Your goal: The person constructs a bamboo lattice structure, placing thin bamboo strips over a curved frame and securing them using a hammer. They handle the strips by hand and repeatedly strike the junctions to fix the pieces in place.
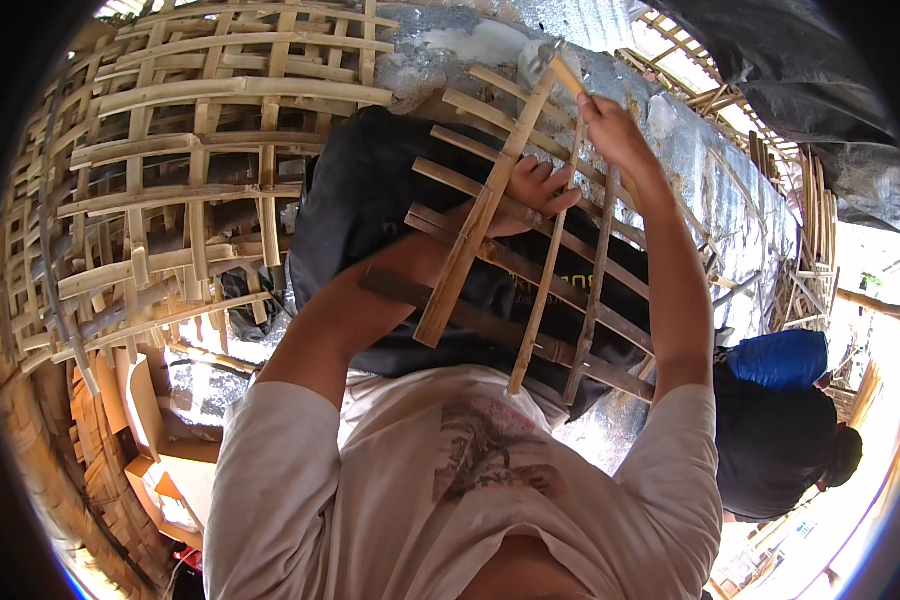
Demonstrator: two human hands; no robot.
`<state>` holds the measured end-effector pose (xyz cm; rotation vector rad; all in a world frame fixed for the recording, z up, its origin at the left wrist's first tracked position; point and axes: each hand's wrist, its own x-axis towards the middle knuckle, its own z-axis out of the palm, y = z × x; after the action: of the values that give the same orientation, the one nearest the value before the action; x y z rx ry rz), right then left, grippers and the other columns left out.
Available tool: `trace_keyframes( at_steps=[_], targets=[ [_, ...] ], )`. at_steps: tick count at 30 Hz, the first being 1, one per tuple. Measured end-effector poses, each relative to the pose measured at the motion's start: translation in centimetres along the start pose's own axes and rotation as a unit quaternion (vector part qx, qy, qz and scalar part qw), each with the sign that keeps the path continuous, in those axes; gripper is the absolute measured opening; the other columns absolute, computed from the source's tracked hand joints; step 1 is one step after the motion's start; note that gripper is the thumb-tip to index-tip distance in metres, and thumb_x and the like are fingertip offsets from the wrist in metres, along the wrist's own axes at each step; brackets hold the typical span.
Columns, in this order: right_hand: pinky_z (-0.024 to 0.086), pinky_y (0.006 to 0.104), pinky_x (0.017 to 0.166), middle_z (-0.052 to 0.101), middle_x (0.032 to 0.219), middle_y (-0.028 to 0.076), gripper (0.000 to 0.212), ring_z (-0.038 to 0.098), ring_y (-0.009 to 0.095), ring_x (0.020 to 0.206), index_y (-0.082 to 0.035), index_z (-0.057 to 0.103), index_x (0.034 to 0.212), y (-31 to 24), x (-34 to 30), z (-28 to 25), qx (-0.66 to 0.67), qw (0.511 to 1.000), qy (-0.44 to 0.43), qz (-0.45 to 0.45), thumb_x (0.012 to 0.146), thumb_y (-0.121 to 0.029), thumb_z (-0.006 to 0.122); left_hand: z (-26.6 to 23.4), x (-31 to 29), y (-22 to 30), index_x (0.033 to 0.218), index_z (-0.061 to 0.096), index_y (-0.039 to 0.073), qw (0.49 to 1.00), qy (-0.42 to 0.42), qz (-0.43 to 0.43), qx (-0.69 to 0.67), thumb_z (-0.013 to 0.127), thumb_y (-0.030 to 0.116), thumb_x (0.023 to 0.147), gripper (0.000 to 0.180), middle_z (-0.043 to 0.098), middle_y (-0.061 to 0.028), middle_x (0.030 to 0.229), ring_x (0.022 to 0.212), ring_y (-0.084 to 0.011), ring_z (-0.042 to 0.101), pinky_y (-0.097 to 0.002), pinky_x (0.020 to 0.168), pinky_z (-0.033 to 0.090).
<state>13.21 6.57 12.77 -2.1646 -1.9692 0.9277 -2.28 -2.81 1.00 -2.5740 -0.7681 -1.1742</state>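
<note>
Looking down from the head camera, the person's left hand (533,192) grips a bamboo lattice panel (530,270), fingers curled over one of its cross slats where the long upright strip crosses. The right hand (610,128) is raised above the panel's top end, closed around the wooden handle of a small hammer (553,60), whose metal head sits just over the tip of the long strip. The panel rests tilted across a dark padded block (370,200) before the person's chest. Several slats already lie crossed into a grid, so the frame looks largely assembled; whether every crossing is nailed I cannot tell, since the joints are too small to read. Finished woven bamboo panels (170,150) stack up on the left. Another person in a dark shirt (770,440) bends at lower right.
</note>
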Motion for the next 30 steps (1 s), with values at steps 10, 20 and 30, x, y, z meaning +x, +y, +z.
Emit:
trace_keyframes(
  at_steps=[10,20,30],
  targets=[
    [0.05,0.044,0.084,0.069,0.089,0.02,0.05,0.068,0.034,0.089,-0.003,0.067,0.109,4.9,1.6,2.7,-0.078,0.992,0.058,-0.079,0.103,-0.048,0.045,0.3,0.3,0.5,0.107,0.06,0.016,0.999,-0.034,-0.017,0.023,0.062,0.023,0.082,0.026,0.062,-0.0067,0.112,0.078,-0.0204,0.059,-0.0356,0.069,0.039],
    [0.049,0.0343,0.063,0.059,0.066,0.008,0.049,0.061,0.017,0.063,-0.003,0.06,0.09,2.3,-1.6,0.5,0.177,0.98,0.084,-0.044,0.104,-0.048,0.045,-0.1,0.5,0.1,0.11,0.061,0.015,0.999,-0.007,-0.005,0.031,0.062,0.023,0.081,0.03,0.063,-0.0074,0.115,0.078,-0.0198,0.06,-0.0358,0.067,0.04],
    [0.041,0.03,0.051,0.053,0.064,0.003,0.046,0.05,0.012,0.053,-0.002,0.057,0.086,5.0,-6.8,0.5,0.234,0.972,0.026,-0.024,0.103,-0.044,0.05,0.6,0.5,0.8,0.114,0.061,0.011,0.997,0.024,-0.035,0.057,0.061,0.024,0.084,0.033,0.064,-0.0065,0.119,0.091,-0.0197,0.059,-0.0359,0.077,0.042]
  ],
)
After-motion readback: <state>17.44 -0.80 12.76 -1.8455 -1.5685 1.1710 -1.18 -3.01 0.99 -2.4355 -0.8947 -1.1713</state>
